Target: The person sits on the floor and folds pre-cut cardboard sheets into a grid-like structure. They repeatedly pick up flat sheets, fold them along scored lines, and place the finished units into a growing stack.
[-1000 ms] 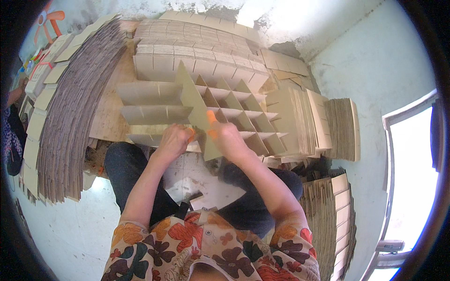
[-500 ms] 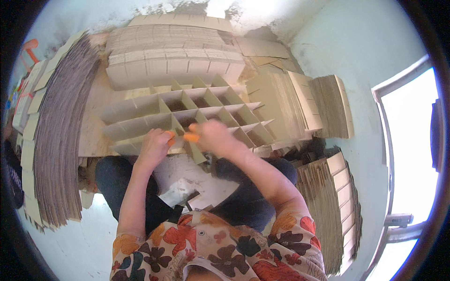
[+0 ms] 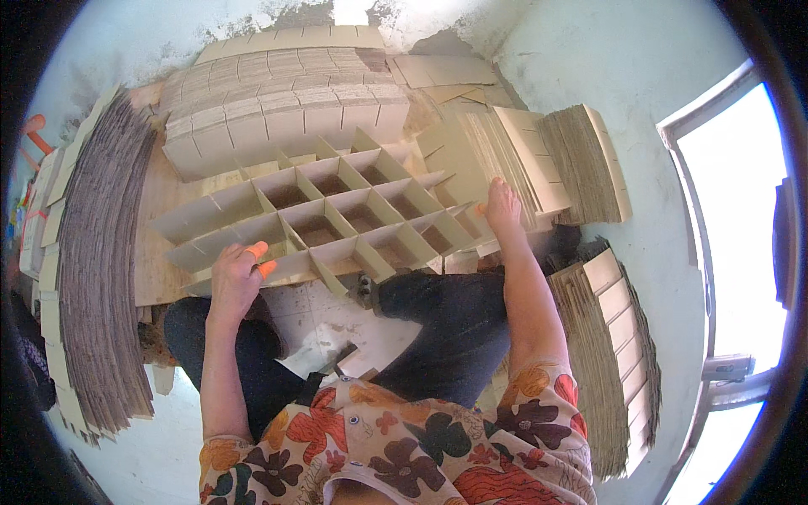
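A partly interlocked cardboard divider grid (image 3: 341, 202) lies in front of me, its square cells formed by long strips and short cross strips. My left hand (image 3: 236, 282) is at the near left edge of the grid, by the nearest long strip. Its orange-covered fingertips are apart, with nothing visible between them. My right hand (image 3: 503, 210) reaches to the stack of slotted cardboard strips (image 3: 471, 156) right of the grid. Its fingers stretch forward over the strips and an orange-covered thumb stands out to the side; whether it touches them is hard to tell.
Long slotted strips stand packed in a big block (image 3: 278, 118) behind the grid. A tall cardboard stack (image 3: 101, 269) rises on the left, another pile (image 3: 593, 353) at my right side. More strips (image 3: 581, 160) lean by the wall. My knees are under the near table edge.
My right hand has moved from the near middle of the grid to the strips on the right. My left hand has shifted slightly left and nearer, with its fingers apart.
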A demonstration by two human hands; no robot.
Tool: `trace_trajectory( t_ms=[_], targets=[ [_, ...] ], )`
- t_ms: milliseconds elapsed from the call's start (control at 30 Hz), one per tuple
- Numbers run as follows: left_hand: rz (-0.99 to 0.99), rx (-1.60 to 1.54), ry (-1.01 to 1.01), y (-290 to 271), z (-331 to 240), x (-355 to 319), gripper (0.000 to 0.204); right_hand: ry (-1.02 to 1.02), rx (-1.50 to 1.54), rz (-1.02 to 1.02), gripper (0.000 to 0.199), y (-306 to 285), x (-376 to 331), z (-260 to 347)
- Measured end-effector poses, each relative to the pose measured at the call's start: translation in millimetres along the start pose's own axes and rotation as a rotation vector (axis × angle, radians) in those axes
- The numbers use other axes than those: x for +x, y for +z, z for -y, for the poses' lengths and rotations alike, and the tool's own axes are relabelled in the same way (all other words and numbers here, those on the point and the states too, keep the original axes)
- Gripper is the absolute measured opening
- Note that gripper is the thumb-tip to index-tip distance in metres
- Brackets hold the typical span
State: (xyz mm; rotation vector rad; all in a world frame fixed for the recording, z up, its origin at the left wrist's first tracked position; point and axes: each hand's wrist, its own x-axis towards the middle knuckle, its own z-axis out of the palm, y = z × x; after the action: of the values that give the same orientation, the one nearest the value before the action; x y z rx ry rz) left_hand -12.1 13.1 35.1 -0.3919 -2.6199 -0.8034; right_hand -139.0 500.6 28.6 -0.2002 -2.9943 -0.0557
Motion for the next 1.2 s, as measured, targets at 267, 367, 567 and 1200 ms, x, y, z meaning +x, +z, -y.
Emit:
trace_trajectory(
  t_ms=[267,367,567,1200],
  targets=[
    [-0.017,0.021,-0.037,-11.1,0.1,-6.3,0.033,0.158,0.066,-0.057,0.039,-7.1,3.8,0.9],
    [-0.030,0.038,-0.028,-12.0,3.4,-9.2,0.034,0.181,0.072,-0.117,0.039,-4.4,4.2,-2.8],
    [-0.060,0.024,-0.079,-23.1,4.3,-17.5,0.038,0.198,0.272,-0.628,0.025,-45.2,-13.8,13.7],
    [-0.066,-0.070,-0.053,-25.8,38.4,-44.6,0.015,-0.652,0.869,-0.010,0.024,-127.4,-127.2,300.0]
  ],
)
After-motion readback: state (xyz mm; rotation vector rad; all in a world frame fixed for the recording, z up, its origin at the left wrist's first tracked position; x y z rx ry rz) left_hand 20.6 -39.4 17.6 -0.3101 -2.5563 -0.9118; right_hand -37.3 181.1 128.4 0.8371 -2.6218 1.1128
